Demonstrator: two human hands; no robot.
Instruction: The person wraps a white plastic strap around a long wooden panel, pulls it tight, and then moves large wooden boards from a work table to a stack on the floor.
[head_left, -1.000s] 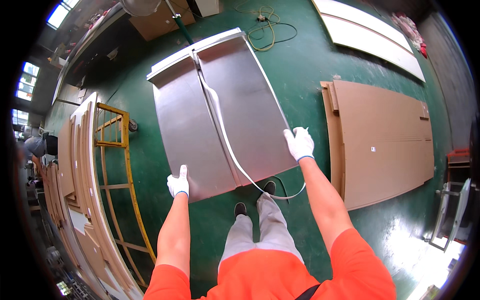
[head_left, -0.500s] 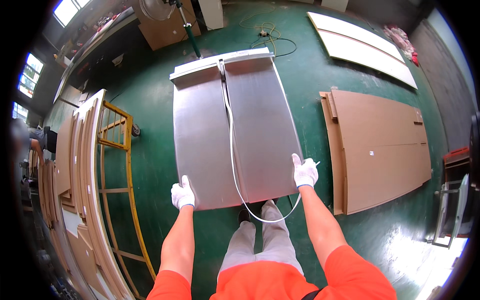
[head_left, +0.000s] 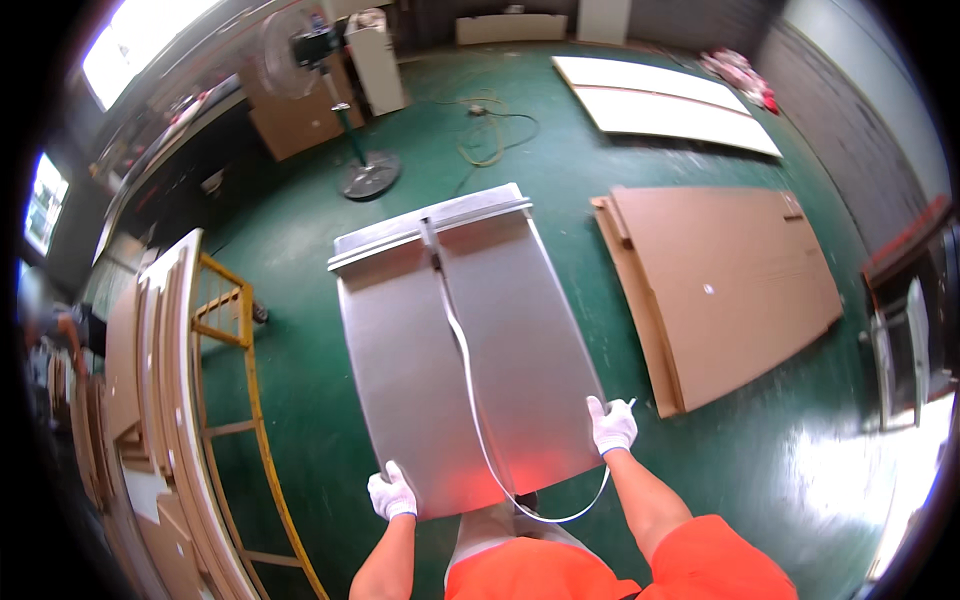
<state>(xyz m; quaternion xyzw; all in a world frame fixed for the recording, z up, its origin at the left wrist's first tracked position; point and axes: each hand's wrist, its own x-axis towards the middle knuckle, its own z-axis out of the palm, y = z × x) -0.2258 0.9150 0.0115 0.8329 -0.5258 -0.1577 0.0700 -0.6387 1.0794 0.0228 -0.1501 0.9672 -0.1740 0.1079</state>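
A wide silver sheet-metal panel [head_left: 400,360] lies in front of me, with a central seam and a raised ledge [head_left: 430,228] across its far end. My left hand [head_left: 392,491], in a white glove, is closed on its near left corner, thumb on top. Around the near right edge my gloved right hand [head_left: 612,425] is closed too, fingers partly hidden. A flat white strap [head_left: 468,370] runs from the far end down the seam, loops below the near edge and rises to my right hand, its tip showing above the glove.
A yellow-framed cart [head_left: 256,400] with upright boards stands left; beyond it is another person [head_left: 70,325]. Flat cardboard [head_left: 730,290] lies right, white panels [head_left: 660,105] farther back. A pedestal fan [head_left: 348,130] and a yellow cable [head_left: 482,130] are ahead.
The panel and both my hands sit lower in the picture, nearer my body. My view has tilted up, showing more of the fan and far wall. Both hands keep their hold.
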